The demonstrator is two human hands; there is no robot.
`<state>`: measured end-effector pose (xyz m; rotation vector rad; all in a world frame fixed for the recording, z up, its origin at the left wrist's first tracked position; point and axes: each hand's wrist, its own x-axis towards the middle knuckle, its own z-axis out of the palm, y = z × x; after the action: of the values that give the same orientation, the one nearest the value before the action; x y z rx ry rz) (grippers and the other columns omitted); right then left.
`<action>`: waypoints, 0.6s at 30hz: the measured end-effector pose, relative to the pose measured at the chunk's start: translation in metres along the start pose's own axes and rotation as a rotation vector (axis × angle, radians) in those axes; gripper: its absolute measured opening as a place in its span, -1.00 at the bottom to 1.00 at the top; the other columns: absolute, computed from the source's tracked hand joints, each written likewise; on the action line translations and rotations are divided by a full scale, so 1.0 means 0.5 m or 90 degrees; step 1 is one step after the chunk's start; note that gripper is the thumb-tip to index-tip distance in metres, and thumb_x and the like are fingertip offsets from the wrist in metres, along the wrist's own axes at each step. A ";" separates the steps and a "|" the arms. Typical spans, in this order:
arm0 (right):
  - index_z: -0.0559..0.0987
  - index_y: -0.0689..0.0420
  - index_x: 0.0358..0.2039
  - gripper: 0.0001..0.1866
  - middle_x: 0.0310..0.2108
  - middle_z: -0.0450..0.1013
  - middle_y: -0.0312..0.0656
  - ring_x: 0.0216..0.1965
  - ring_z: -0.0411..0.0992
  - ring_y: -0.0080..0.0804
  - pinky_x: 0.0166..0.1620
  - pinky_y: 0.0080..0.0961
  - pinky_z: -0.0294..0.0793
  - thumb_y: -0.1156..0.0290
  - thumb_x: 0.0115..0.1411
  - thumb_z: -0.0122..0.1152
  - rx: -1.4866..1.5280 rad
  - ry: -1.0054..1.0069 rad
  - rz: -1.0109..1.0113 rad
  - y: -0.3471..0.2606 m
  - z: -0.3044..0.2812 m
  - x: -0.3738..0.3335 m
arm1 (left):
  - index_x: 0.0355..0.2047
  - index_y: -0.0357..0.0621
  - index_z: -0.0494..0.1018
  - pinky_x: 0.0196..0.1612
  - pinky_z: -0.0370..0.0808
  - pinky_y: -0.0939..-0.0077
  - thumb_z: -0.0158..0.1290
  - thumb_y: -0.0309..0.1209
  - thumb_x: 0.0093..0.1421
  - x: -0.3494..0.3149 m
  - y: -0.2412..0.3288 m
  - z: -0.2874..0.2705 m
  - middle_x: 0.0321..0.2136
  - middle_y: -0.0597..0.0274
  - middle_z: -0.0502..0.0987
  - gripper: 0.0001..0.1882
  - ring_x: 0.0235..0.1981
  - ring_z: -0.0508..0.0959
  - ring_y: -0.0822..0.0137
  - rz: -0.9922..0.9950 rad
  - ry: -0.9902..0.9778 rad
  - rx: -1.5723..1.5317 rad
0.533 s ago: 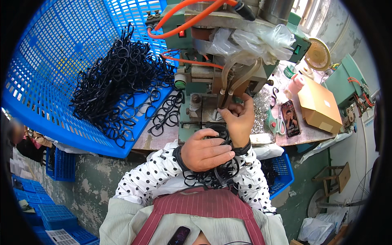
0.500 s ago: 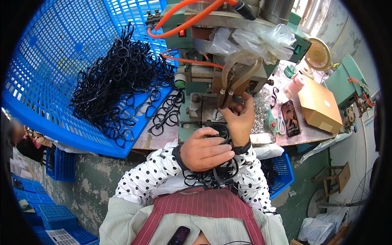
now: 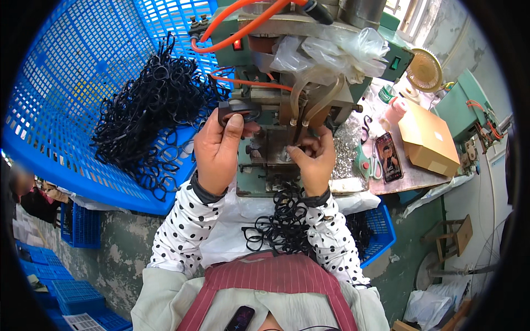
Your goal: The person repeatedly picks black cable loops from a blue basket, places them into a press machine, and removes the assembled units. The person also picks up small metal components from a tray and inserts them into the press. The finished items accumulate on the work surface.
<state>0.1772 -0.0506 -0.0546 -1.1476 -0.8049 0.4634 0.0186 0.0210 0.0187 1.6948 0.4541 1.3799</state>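
Observation:
My left hand (image 3: 218, 149) is raised at the left of a green machine (image 3: 254, 185), thumb pressed against fingers. It grips a black eyeglass frame (image 3: 248, 115). At the machine's metal fixture (image 3: 276, 146), under two clear tubes (image 3: 323, 105), my right hand (image 3: 314, 163) is closed, thumb and fingertips together. Whatever it pinches is too small or hidden to name. Several black eyeglass frames (image 3: 279, 223) lie heaped on the white cloth over my lap, between my forearms. A large tangle of similar frames (image 3: 149, 99) fills part of the blue basket (image 3: 61, 160) on my left.
Metal shavings (image 3: 345, 157) lie right of the fixture. Farther right are scissors (image 3: 376, 164), a phone (image 3: 390, 157) and a cardboard box (image 3: 428, 132). Orange hoses (image 3: 237, 22) cross above the machine. A smaller blue crate (image 3: 381, 234) stands below the table on the right.
My left hand has moved from the lap heap up and left to beside the machine, now with an eyeglass frame. My right hand stays at the fixture. The view has shifted slightly.

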 end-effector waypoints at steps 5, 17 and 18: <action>0.28 0.30 0.09 -0.35 -0.36 0.52 -0.20 -0.48 0.32 -0.70 -0.41 -0.75 0.27 0.63 -0.05 0.31 0.031 -0.007 0.015 -0.007 -0.002 -0.004 | -0.11 -0.28 0.46 -0.27 0.46 0.53 -0.09 -0.35 0.38 -0.016 -0.005 0.014 -0.37 0.19 0.55 -0.75 -0.31 0.57 0.35 0.074 0.029 0.089; 0.56 0.11 -0.19 -0.69 -0.34 0.59 -0.11 -0.35 0.57 -0.14 -0.27 -0.28 0.49 0.31 0.06 0.33 -0.690 0.085 0.003 0.130 -0.333 0.065 | 0.07 -0.19 0.41 0.09 0.44 0.12 0.06 -0.62 -0.07 -0.113 -0.116 0.064 0.06 0.08 0.48 -0.41 -0.03 0.53 0.09 0.451 -0.418 0.186; 0.58 0.11 -0.22 -0.70 -0.34 0.59 -0.10 -0.34 0.56 -0.12 -0.26 -0.27 0.50 0.28 0.03 0.35 -0.663 0.069 -0.010 0.117 -0.342 0.054 | 0.06 -0.19 0.41 0.09 0.44 0.13 0.06 -0.63 -0.07 -0.112 -0.117 0.062 0.06 0.08 0.48 -0.42 -0.03 0.53 0.09 0.449 -0.425 0.188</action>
<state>0.3291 -0.1165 -0.1314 -2.0965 -0.9813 -0.0817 0.0435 -0.0006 -0.0613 2.5664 -0.3782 1.1154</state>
